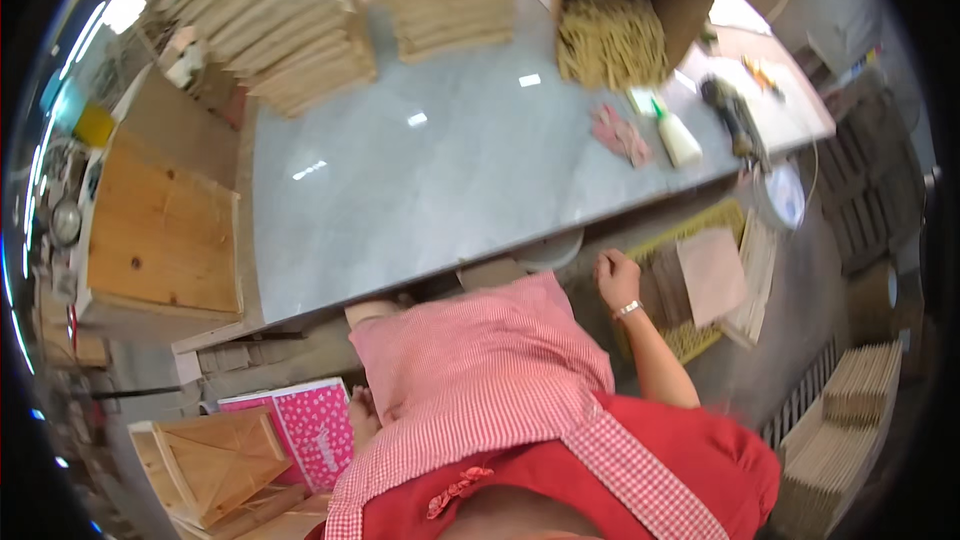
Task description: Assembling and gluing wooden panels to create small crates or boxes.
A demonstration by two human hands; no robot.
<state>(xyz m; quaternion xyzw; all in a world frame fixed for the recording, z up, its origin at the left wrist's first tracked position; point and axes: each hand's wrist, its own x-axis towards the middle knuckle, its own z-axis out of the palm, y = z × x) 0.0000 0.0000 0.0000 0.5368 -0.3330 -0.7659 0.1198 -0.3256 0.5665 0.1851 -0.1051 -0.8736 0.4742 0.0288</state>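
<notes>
My right hand (617, 278) hangs just off the table's front edge, above a yellow crate (690, 342). Its fingers curl inward and nothing shows in them; a light bracelet circles the wrist. Low at my left side is my left hand (364, 416), partly covered by my red checked apron (480, 340) and beside a pink patterned box or bag (318, 427). Whether its fingers are closed cannot be made out. The grey tabletop (400, 180) lies in front of me. A pale flat board (712, 276) rests at the crate, right of my right hand.
Tall stacks of wooden pieces (450, 0) stand at the back. An open carton (690, 0) holds thin wooden strips (612, 38). Near it lie pink gloves or cloth (620, 134), a glue bottle (678, 138) and a power tool (732, 115). A wooden cabinet (165, 240) stands left.
</notes>
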